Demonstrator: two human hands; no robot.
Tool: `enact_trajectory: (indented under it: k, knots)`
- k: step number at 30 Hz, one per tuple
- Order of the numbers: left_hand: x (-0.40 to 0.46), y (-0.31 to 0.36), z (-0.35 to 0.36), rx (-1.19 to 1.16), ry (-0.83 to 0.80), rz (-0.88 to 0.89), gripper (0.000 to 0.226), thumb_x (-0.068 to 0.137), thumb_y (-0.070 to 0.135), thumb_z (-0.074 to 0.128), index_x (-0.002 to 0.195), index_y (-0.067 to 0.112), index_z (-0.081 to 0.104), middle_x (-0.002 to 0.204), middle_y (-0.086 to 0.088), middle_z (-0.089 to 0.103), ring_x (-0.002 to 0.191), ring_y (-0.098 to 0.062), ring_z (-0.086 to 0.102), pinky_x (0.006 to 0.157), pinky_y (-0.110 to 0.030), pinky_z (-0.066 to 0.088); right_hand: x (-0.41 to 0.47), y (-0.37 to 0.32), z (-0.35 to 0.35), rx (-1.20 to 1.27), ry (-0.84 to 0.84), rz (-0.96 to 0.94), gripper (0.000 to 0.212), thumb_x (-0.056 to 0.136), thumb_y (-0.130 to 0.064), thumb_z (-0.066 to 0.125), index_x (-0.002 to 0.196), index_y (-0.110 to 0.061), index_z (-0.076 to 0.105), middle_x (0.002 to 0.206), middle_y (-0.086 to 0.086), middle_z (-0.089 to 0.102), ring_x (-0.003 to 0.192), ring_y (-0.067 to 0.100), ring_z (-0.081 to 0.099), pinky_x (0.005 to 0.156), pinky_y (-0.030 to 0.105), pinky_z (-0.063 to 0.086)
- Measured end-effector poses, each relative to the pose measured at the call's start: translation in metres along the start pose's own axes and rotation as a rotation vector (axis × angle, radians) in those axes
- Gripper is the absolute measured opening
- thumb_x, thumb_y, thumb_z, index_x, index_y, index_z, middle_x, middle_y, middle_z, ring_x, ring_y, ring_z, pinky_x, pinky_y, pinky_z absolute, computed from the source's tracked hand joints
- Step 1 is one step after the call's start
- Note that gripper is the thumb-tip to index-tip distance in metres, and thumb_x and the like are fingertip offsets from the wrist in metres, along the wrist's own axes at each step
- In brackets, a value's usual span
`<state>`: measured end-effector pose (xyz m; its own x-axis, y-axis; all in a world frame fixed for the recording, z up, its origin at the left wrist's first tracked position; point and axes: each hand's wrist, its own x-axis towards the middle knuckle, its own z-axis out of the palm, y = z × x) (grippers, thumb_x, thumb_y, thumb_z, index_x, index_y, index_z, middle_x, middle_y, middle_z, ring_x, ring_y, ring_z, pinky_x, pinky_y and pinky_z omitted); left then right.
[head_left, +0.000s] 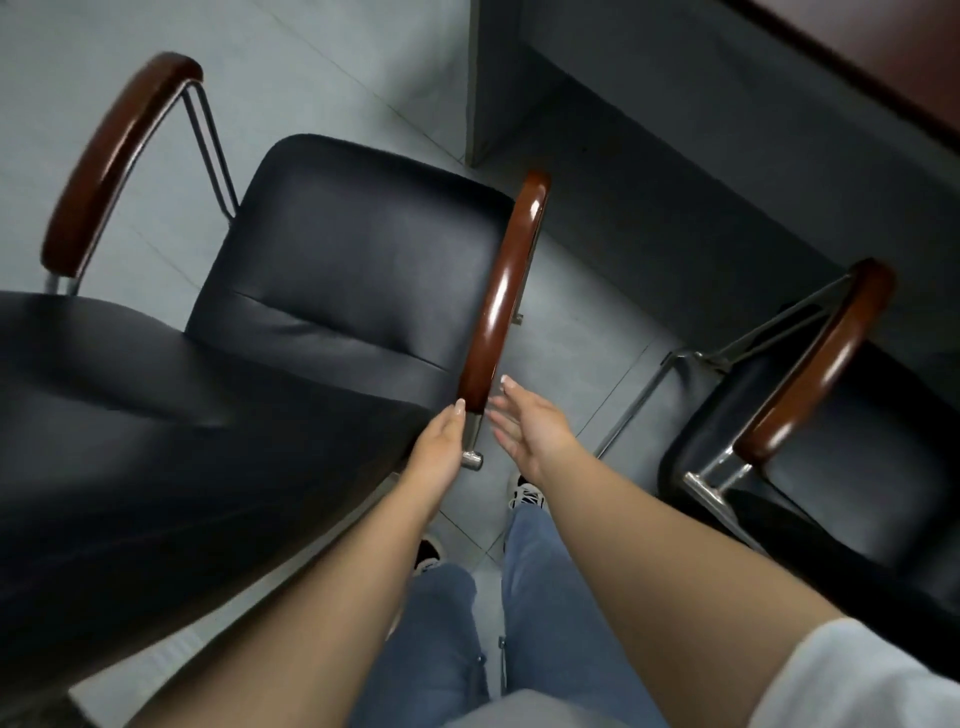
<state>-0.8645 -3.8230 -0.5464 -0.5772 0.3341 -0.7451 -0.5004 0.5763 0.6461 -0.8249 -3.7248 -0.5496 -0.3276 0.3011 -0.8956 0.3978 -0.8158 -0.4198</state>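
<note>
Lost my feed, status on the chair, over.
Left hand touches near end of armrest, grip unclear. Right hand open beside it. Second chair close on the right.

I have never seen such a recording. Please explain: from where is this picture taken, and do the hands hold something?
No machine here: a person wears one camera on the head, looking down at both bare arms. The left hand touches the near end of the wooden armrest of a black chair, by its metal post; whether its fingers curl round it is hidden. The right hand is open beside the armrest, holding nothing. The chair stands on a grey tiled floor; a second chair stands to the right. Below are the person's jeans and shoes.
</note>
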Motion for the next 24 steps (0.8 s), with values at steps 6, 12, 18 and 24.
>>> enact_trajectory:
  k: [6, 12, 18, 24]
  knots:
    - [-0.047, -0.002, -0.015, -0.043, -0.099, 0.006, 0.046, 0.099, 0.040, 0.033, 0.133, 0.014, 0.049, 0.137, -0.005, 0.050, 0.127, -0.017, 0.044, 0.107, -0.031, 0.032, -0.052, 0.027, 0.009, 0.108, -0.016, -0.066, 0.026, 0.090, -0.028, 0.061, 0.107, -0.009, 0.059, 0.095, 0.007, 0.068, 0.086, 0.016, 0.066, 0.083, 0.027, 0.052]
    - [-0.088, 0.009, -0.029, -0.106, -0.145, 0.048, 0.046, 0.099, 0.040, 0.032, 0.126, 0.011, 0.055, 0.118, -0.003, 0.059, 0.111, -0.013, 0.052, 0.099, -0.029, 0.038, -0.107, 0.032, 0.008, 0.106, -0.029, -0.162, 0.028, 0.090, -0.032, 0.059, 0.107, -0.010, 0.060, 0.097, 0.006, 0.068, 0.085, 0.014, 0.067, 0.084, 0.028, 0.053]
    - [-0.119, 0.020, -0.044, -0.218, -0.112, 0.106, 0.040, 0.098, 0.033, 0.041, 0.122, 0.005, 0.056, 0.103, -0.003, 0.064, 0.109, -0.016, 0.056, 0.104, -0.034, 0.040, -0.151, 0.031, 0.003, 0.113, -0.050, -0.246, 0.017, 0.091, -0.031, 0.057, 0.090, -0.015, 0.059, 0.090, 0.002, 0.065, 0.078, 0.012, 0.064, 0.075, 0.023, 0.051]
    - [-0.174, 0.022, -0.067, -0.213, -0.133, 0.204, 0.035, 0.098, 0.024, 0.042, 0.122, 0.003, 0.055, 0.112, -0.009, 0.063, 0.103, -0.013, 0.055, 0.088, -0.024, 0.042, -0.199, 0.037, -0.001, 0.031, -0.114, -0.378, 0.017, 0.092, -0.031, 0.056, 0.092, -0.015, 0.062, 0.087, 0.001, 0.067, 0.081, 0.013, 0.063, 0.091, 0.029, 0.047]
